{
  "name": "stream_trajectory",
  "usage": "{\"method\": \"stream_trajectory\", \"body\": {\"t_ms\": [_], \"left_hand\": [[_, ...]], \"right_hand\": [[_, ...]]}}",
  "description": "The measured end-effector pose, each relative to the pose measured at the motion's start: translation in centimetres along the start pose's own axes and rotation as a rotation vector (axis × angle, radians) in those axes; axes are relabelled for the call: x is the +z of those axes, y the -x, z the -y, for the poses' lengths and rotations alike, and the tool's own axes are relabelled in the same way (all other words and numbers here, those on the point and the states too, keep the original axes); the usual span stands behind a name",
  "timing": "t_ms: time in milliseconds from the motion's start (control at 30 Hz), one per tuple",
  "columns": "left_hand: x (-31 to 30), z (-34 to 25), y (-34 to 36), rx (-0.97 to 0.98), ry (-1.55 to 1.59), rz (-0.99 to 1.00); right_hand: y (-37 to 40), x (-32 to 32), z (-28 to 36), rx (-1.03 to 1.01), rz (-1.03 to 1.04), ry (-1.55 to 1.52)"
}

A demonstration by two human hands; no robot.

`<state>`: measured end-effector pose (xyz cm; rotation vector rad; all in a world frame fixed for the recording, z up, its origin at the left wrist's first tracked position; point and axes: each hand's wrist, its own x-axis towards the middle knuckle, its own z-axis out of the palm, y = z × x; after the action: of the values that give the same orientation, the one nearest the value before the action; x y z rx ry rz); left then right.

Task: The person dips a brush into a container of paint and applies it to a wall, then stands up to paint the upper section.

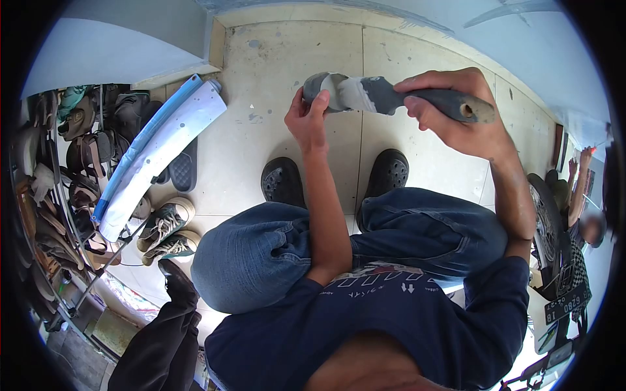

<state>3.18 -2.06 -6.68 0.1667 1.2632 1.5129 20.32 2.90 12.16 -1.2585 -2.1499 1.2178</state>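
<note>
My right hand (456, 107) is wrapped round the dark handle of a putty knife (385, 94), its worn end with a hole sticking out past the palm. White paste coats the wide end of the blade, which points left. At that end my left hand (308, 120) grips a small round grey container (319, 85) between thumb and fingers, tilted toward the blade. Whitish paste smears its inside. The blade's tip overlaps the container's rim in this view. Both hands are held out over the tiled floor, beyond my knees.
Pale tiles (261, 58) with grey specks run up to a bluish wall (521, 39). At left are a shoe rack (85, 143), a folded blue-and-white sheet (156, 156) and sneakers (166, 225). A person's dark-trousered leg (160, 339) stands lower left. At right are a motorbike (554, 260) and another person (590, 225).
</note>
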Motion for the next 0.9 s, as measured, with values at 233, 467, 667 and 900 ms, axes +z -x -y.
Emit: {"method": "stream_trajectory", "body": {"t_ms": [233,467,667,900], "left_hand": [[-0.1,0.6,-0.2,0.013,-0.032,-0.018],[-0.1,0.6,-0.3,0.034,-0.118,0.003],[-0.3,0.5,-0.2,0.03,-0.135,-0.022],[-0.2,0.3,-0.2,0.025,-0.114,-0.02]], "right_hand": [[-0.2,0.2,-0.1,-0.18,-0.036,0.153],[0.0,0.4,-0.2,-0.3,-0.026,0.154],[0.2,0.8,-0.2,-0.472,0.062,0.303],[0.3,1.4,0.2,-0.535,0.043,0.421]]}}
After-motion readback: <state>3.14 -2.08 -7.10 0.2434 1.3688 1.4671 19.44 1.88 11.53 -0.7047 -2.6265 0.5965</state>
